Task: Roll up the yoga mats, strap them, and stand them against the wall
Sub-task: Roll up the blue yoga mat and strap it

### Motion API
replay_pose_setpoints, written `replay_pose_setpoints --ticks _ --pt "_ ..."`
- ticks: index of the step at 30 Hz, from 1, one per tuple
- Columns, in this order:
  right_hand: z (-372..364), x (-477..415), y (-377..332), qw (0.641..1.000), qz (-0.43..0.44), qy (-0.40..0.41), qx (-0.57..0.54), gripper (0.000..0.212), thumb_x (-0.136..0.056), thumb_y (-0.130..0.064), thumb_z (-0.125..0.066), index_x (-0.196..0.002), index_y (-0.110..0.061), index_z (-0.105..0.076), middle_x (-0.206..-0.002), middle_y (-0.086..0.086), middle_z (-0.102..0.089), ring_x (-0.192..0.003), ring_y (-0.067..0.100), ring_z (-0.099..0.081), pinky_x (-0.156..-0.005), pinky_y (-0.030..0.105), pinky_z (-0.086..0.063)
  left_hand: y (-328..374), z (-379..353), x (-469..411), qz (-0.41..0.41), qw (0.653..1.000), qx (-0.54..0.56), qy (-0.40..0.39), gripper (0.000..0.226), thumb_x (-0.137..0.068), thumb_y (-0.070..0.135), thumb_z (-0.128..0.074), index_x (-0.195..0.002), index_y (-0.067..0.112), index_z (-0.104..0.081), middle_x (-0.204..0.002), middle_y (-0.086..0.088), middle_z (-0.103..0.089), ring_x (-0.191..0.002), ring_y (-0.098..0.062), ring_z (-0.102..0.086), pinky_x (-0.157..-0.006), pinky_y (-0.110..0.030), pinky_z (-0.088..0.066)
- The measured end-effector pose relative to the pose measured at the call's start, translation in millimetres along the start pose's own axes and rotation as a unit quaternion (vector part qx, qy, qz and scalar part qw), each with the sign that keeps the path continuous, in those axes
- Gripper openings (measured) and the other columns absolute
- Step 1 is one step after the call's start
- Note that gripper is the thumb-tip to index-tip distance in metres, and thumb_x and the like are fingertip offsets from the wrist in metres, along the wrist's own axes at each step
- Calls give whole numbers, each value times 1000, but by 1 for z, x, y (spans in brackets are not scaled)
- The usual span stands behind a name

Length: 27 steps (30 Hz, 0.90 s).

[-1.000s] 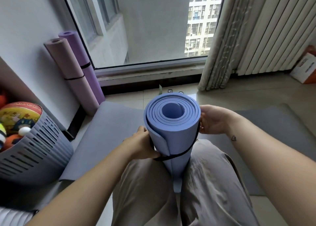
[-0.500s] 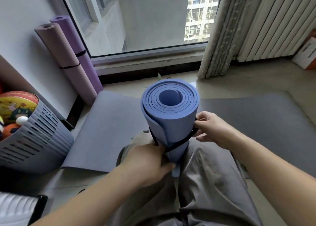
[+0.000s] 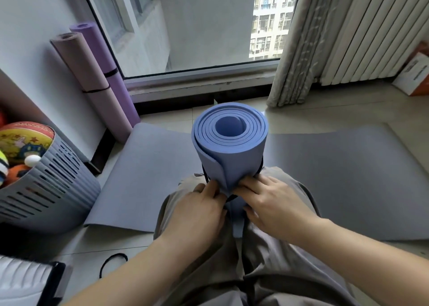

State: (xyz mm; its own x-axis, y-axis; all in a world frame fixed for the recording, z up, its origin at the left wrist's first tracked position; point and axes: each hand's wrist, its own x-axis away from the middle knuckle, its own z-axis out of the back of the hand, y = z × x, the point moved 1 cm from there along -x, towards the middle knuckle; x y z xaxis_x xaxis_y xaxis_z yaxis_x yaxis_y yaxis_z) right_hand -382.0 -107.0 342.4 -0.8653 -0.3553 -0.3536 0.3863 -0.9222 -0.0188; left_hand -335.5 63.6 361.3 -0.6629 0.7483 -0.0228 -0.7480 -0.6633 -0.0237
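- So the blue rolled mat (image 3: 229, 148) is still standing on end between the person's knees, but the action is happening lower on it than a second ago.
- Both hands are dropping from the roll's sides to its front. The left hand (image 3: 199, 210) and right hand (image 3: 276, 203) are meeting there, fingers curled, each pinching the strap (as far as I can tell, since the fingertips are partly hiding at the mat's loose flap).
- That black strap (image 3: 232, 198) is sitting further down the roll now, so I'm guessing the strapping step is nearly wrapping up and the stand-it-against-the-wall bit is coming next.
- Around it, the grey mat (image 3: 348, 178) is lying flat on the floor, waiting to be rolled and covering the way toward the wall.
- Two strapped rolls, the pink mat (image 3: 92, 85) and the purple mat (image 3: 99, 55), are already leaning on the wall at left.
- The slotted basket (image 3: 58, 189) of balls is crowding that same wall, so leaning room is looking tight.
- A spare black loop (image 3: 113, 265) is lying on the tiles near the left arm, probably for the grey one.
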Motion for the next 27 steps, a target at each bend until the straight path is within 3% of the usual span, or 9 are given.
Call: replay_pose_setpoints --ticks 2,4,6,9,12,14,17,22,27 --pt "2 -7 -1 1000 9 5 29 19 -64 -12 -70 -82 -16 -66 -83 3 -63 -75 25 -59 -58 34 -51 -1 3 -2 15 1000 15 -9 25 -90 30 -56 -112 21 -63 -110 -3 -53 -93 -24 -58 -62 -31 -38" --pt "6 -13 -2 999 18 15 39 13 -64 -7 -64 -72 -17 -63 -73 2 -61 -70 25 -58 -56 32 -49 -7 -2 -3 14 1000 6 6 35 -97 34 -39 -128 23 -50 -125 -1 -46 -106 -23 -53 -71 -32 -38" --pt "7 -16 -1 998 27 23 48 16 -67 -5 -51 -70 -17 -61 -69 1 -60 -69 24 -57 -56 30 -48 -14 -5 -4 -5 999 43 19 39 -94 36 -38 -129 23 -48 -120 0 -53 -99 -24 -58 -67 -33 -42" --pt "6 -10 3 998 34 17 41 21 -62 0 -69 -71 -17 -60 -71 2 -59 -73 24 -56 -63 29 -47 -23 -13 -1 -23 997 72 4 42 -84 38 -40 -123 23 -49 -101 0 -63 -80 -26 -64 -55 -33 -44" --pt "8 -6 4 998 62 -2 32 25 -61 -1 -75 -73 -17 -60 -73 2 -57 -76 23 -53 -75 27 -37 -24 -14 -1 -57 992 110 -9 46 -83 38 -37 -128 33 -43 -110 3 -62 -78 -24 -63 -57 -32 -48" --pt "9 -3 6 997 72 -12 19 24 -65 -2 -73 -77 -17 -59 -77 1 -58 -80 23 -52 -78 27 -38 -22 -13 -3 -75 993 96 0 45 -83 39 -36 -126 38 -49 -113 5 -60 -76 -22 -61 -56 -27 -43" --pt "12 0 6 998 61 -24 -12 26 -69 -4 -73 -81 -19 -55 -77 -1 -60 -86 21 -51 -73 29 -47 -17 -11 -6 -74 993 89 29 32 -85 37 -48 -116 36 -58 -109 6 -59 -79 -18 -61 -55 -23 -31" --pt "19 -3 3 997 63 -35 -22 22 -71 -9 -73 -79 -19 -55 -69 -3 -58 -70 20 -56 -62 28 -48 -15 -10 -1 -117 988 82 66 28 -81 33 -45 -98 29 -67 -97 7 -62 -68 -13 -60 -50 -24 -42" --pt "18 -7 5 996 34 -82 -4 28 -57 -12 -81 -69 -23 -58 -62 -6 -58 -62 18 -58 -54 27 -50 -19 -11 -3 -92 992 61 54 33 -80 34 -40 -99 31 -67 -90 9 -63 -58 -13 -58 -45 -23 -37"
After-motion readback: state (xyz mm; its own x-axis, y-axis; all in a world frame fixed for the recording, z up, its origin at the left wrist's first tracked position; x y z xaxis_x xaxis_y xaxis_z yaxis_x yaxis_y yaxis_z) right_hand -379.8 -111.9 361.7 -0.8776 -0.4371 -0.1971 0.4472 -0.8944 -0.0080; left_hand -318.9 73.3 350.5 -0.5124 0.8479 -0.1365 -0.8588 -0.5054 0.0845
